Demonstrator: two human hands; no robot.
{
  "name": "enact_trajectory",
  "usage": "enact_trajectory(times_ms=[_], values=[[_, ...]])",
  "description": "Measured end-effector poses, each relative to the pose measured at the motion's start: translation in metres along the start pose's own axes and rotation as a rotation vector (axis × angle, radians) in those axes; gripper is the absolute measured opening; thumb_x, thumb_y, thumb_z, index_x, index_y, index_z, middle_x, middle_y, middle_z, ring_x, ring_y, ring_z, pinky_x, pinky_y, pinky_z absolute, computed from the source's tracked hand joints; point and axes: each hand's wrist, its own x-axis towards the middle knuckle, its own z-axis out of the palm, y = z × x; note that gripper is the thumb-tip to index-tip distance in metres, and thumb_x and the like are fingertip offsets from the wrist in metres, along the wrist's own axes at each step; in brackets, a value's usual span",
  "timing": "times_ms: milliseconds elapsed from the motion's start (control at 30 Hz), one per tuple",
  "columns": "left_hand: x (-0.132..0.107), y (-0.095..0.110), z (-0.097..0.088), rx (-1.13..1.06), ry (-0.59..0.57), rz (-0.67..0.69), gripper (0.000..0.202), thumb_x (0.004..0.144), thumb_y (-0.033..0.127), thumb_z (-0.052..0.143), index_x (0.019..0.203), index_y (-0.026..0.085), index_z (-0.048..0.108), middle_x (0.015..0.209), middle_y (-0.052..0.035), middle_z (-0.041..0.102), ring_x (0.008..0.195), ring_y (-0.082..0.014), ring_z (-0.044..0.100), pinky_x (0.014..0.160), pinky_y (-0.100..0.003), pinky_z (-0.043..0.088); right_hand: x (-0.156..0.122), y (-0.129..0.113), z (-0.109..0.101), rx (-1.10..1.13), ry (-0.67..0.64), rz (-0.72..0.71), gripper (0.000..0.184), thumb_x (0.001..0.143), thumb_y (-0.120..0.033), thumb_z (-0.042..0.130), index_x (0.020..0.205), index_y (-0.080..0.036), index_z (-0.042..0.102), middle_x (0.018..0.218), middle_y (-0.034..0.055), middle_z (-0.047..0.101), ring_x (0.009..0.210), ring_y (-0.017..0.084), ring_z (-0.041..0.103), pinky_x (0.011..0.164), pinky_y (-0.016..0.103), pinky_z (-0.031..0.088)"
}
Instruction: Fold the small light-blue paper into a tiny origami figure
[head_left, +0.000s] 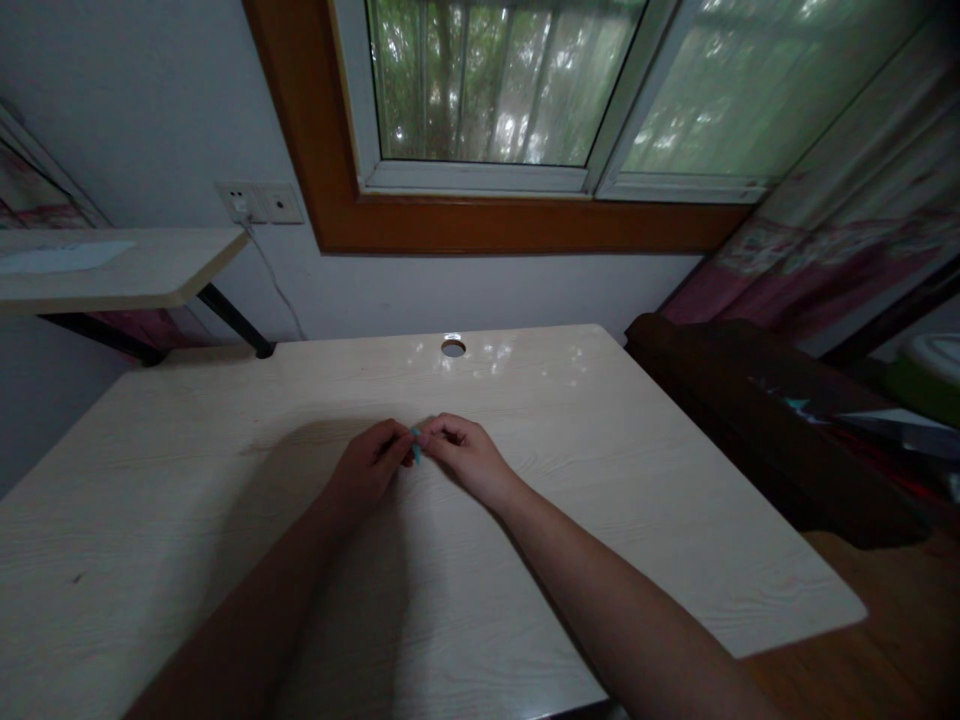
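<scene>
And here are both hands, meeting over the middle of the pale tabletop (585,470)! The left hand (369,455) pinches a tiny teal piece (417,453) between thumb and fingers, and the right hand (466,450) nips it from the other side. The piece sits right between the fingertips, too small and covered to make out its shape. Beyond them, a round hole (453,348) near the far edge, then the window (510,90).

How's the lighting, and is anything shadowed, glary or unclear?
Head view: dim room, brighter window; head view: soft shadow on the desk around the left hand; head view: glare spots beside the round hole; head view: teal piece by right hand, indistinct.
</scene>
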Motion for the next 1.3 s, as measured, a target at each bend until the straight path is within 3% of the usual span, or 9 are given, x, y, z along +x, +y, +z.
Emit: enact_trajectory(times_ms=[467,667,1033,1300], values=[[0.001,0.005,0.002,0.012,-0.029,-0.008,0.029,0.094,0.036,0.046,0.074,0.019,0.059,0.072,0.0,0.061,0.069,-0.0158,0.056,0.069,-0.026,0.042,-0.001,0.005,0.003,0.052,-0.007,0.002,0.024,0.087,-0.043,0.061,0.085,-0.019,0.065,0.072,0.0006,0.064,0.067,0.014,0.056,0.065,0.026,0.045],[0.002,-0.001,0.004,0.044,-0.056,-0.053,0.028,0.087,0.042,0.058,0.075,0.018,0.063,0.068,0.001,0.061,0.065,-0.0147,0.054,0.063,-0.025,0.04,0.001,0.006,0.003,0.082,0.06,-0.01,0.023,0.086,-0.041,0.064,0.083,-0.019,0.064,0.074,0.0008,0.064,0.068,0.014,0.056,0.067,0.027,0.044],[0.001,-0.008,0.003,-0.059,-0.049,-0.066,0.027,0.085,0.042,0.063,0.074,0.018,0.07,0.071,-0.0013,0.068,0.07,-0.016,0.06,0.069,-0.026,0.045,0.0,0.004,0.005,0.175,0.017,0.013,0.028,0.084,-0.045,0.066,0.081,-0.017,0.063,0.072,0.0021,0.066,0.067,0.015,0.059,0.067,0.029,0.045],[0.002,-0.013,0.002,-0.089,-0.07,-0.048,0.026,0.086,0.039,0.062,0.073,0.017,0.071,0.072,-0.0022,0.07,0.072,-0.0168,0.063,0.072,-0.027,0.046,-0.001,-0.009,0.006,0.295,-0.057,-0.004,0.022,0.079,-0.039,0.073,0.078,-0.017,0.068,0.072,0.0032,0.069,0.068,0.016,0.064,0.07,0.032,0.049]])
